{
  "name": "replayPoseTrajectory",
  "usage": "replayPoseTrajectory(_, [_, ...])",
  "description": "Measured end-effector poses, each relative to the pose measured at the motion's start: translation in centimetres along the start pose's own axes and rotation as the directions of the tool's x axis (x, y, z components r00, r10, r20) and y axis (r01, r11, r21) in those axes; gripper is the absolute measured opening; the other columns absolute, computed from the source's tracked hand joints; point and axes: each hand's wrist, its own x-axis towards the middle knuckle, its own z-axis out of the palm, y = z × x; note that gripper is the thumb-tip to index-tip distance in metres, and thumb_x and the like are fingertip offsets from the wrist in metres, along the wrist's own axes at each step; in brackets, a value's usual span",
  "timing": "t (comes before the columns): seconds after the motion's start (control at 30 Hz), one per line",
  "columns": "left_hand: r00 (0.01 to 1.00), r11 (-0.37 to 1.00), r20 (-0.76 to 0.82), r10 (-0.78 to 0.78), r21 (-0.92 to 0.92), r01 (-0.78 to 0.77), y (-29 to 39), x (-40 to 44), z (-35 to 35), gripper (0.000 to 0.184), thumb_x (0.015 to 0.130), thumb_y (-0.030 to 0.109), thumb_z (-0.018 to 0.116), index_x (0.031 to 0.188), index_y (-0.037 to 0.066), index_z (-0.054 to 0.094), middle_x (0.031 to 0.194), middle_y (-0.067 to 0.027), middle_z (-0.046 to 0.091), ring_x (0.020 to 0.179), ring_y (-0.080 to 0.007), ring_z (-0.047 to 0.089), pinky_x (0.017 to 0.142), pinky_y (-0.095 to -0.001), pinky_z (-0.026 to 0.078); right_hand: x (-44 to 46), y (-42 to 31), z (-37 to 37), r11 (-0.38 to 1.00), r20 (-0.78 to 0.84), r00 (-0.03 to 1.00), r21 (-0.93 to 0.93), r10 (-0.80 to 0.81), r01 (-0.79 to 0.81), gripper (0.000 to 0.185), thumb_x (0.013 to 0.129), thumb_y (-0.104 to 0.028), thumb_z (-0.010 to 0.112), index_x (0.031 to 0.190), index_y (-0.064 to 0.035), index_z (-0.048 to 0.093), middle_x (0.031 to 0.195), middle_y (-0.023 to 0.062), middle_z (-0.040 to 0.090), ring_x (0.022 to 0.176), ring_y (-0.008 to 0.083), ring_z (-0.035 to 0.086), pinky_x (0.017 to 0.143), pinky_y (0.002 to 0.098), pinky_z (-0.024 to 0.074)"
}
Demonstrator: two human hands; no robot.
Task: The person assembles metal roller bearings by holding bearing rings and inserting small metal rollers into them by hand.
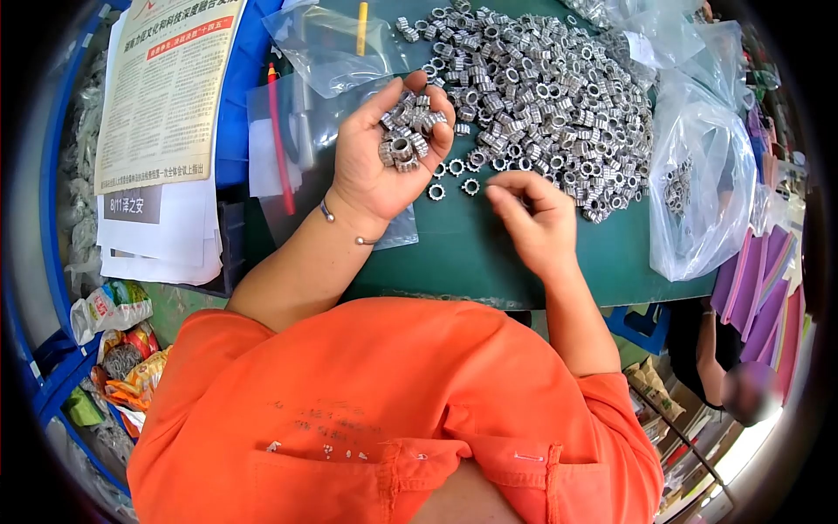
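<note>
Cannot fully see the left hand (370,170) behind rings (405,140), nor the newspaper (166,113) past the top edge. Cannot make out the blurred person (711,362), nor, with certainty, anything in the right hand (543,223).

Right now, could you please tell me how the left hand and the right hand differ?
The left hand is cupped around metal rings, while the right hand curls over the table. The left hand has a bracelet at its wrist; the right hand has none. Both are ungloved.

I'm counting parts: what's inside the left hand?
The left hand cups toothed metal rings. The upper ones show; anything underneath them, against the palm, is covered.
</note>
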Motion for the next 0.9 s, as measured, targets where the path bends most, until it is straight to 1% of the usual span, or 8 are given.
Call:
replayPoseTrajectory(0.03, [1.0,1.0,-0.001,0.0,0.0,0.0,-0.1,0.0,0.0,0.018,0.089,0.019,0.047,0.098,0.004,0.054,0.093,-0.0095,0.054,0.089,-0.021,0.053,0.07,-0.0321,0.048,0.3,0.2,0.3,0.945,0.055,0.974,-0.238,-0.22,0.227,0.014,0.075,-0.006,0.065,0.087,-0.0029,0.061,0.07,0.0059,0.057,0.058,0.0168,0.054,0.053,0.028,0.0438])
replayPoseTrajectory(0.1, [1.0,1.0,-0.009,0.007,0.002,-0.007,-0.1,0.0,0.0,0.018,0.089,0.018,0.047,0.098,0.004,0.054,0.092,-0.0094,0.054,0.089,-0.021,0.053,0.069,-0.032,0.048,0.3,0.2,1.1,0.8,0.133,0.944,-0.504,-0.301,0.326,0.02,0.071,-0.007,0.067,0.089,-0.0047,0.06,0.071,0.0086,0.054,0.061,0.0206,0.055,0.054,0.0297,0.0445])
replayPoseTrajectory(0.17, [1.0,1.0,-0.007,0.006,0.005,-0.006,-0.1,0.0,0.1,0.018,0.089,0.018,0.047,0.098,0.004,0.054,0.092,-0.0094,0.054,0.089,-0.021,0.053,0.069,-0.032,0.048,0.2,0.2,1.2,0.779,0.132,0.938,-0.526,-0.32,0.34,0.023,0.069,-0.006,0.068,0.09,-0.0046,0.058,0.07,0.0088,0.052,0.062,0.0228,0.055,0.054,0.031,0.0452])
replayPoseTrajectory(0.3, [1.0,1.0,-0.006,0.0,-0.009,0.0,0.0,0.0,0.0,0.018,0.089,0.018,0.047,0.098,0.004,0.054,0.091,-0.0095,0.055,0.088,-0.0209,0.054,0.069,-0.032,0.048,-0.3,0.1,0.1,0.933,0.134,0.97,-0.273,-0.204,0.234,0.023,0.067,-0.007,0.072,0.085,-0.0037,0.059,0.073,0.0063,0.057,0.059,0.015,0.055,0.053,0.0266,0.0447])
replayPoseTrajectory(0.37, [1.0,1.0,-0.018,-0.001,-0.011,0.001,-0.2,-0.1,0.1,0.018,0.089,0.018,0.047,0.098,0.004,0.054,0.091,-0.0094,0.055,0.088,-0.0209,0.054,0.069,-0.032,0.049,-0.9,0.6,-0.3,1.0,0.17,0.985,0.005,-0.011,0.01,0.019,0.071,-0.002,0.07,0.086,-0.0005,0.057,0.079,0.0055,0.059,0.067,0.0105,0.054,0.06,0.0214,0.0447])
replayPoseTrajectory(0.43, [1.0,1.0,-0.028,0.0,-0.006,0.0,-0.2,-0.1,0.1,0.018,0.089,0.018,0.048,0.098,0.004,0.054,0.091,-0.0094,0.055,0.089,-0.0209,0.054,0.069,-0.032,0.049,-1.1,0.8,-0.2,0.987,0.164,0.986,0.158,-0.025,-0.001,0.018,0.072,-0.001,0.068,0.085,0.0005,0.057,0.078,0.0065,0.059,0.065,0.0092,0.053,0.056,0.0202,0.0441])
replayPoseTrajectory(0.5, [1.0,1.0,-0.031,0.005,0.002,-0.005,-0.2,-0.1,0.1,0.018,0.088,0.019,0.048,0.098,0.004,0.054,0.091,-0.0094,0.055,0.089,-0.0208,0.054,0.069,-0.0318,0.049,-1.2,-0.2,-0.3,0.853,0.212,0.966,0.467,0.148,-0.234,0.018,0.072,0.0,0.068,0.085,0.0007,0.056,0.079,0.0108,0.06,0.059,0.0094,0.052,0.049,0.0185,0.0412])
replayPoseTrajectory(0.9, [0.999,0.999,-0.022,0.038,0.026,-0.038,-0.2,0.0,-0.3,0.02,0.089,0.018,0.047,0.098,0.002,0.052,0.094,-0.0116,0.055,0.091,-0.0233,0.054,0.074,-0.0362,0.05,-1.5,0.8,0.1,0.692,0.279,0.945,0.649,0.17,-0.316,0.025,0.064,0.003,0.073,0.08,-0.0015,0.055,0.078,0.0162,0.064,0.058,0.009,0.057,0.046,0.016,0.0411])
